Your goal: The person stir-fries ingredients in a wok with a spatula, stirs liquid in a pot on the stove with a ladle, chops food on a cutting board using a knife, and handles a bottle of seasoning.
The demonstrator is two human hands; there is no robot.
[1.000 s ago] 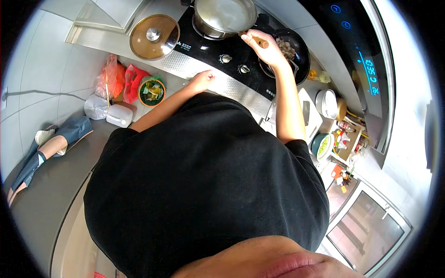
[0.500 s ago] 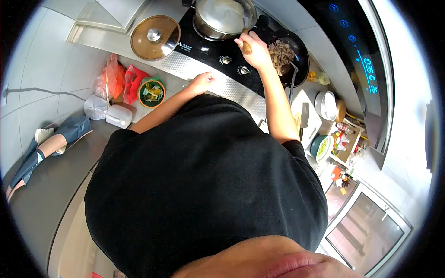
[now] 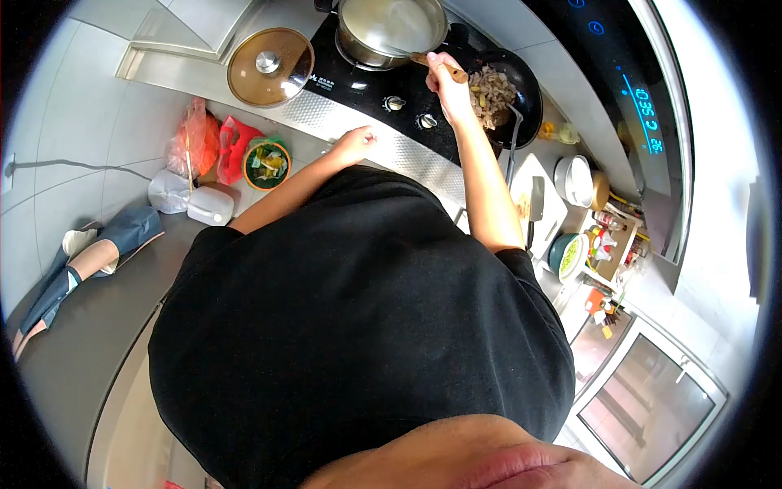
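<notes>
My right hand [image 3: 448, 79] is wrapped round the wooden handle [image 3: 458, 75] of a metal-shafted utensil. Its shaft reaches left over the rim of the steel pot [image 3: 349, 47], and its far end is hidden in the whitish, cloudy liquid [image 3: 391, 23]. Close to my right hand is a black wok [image 3: 533, 91] holding cooked sliced food [image 3: 490, 96], with a metal spatula [image 3: 516, 130] leaning in it. My left hand [image 3: 356, 145] is held near my body by the stove's front edge, fingers curled, and nothing shows in it.
A brown glass lid [image 3: 285, 73] lies left of the pot, by the black stove [image 3: 375, 96]. Bags and an orange-rimmed bin [image 3: 285, 167] stand lower left. On the right are a cutting board [image 3: 552, 200] with a cleaver [image 3: 536, 200], white bowls [image 3: 574, 181] and a green-filled bowl [image 3: 568, 257].
My right hand has moved slightly up, and the utensil has swung from steep to nearly level, its shaft pointing left across the pot. My left hand has stayed put.
</notes>
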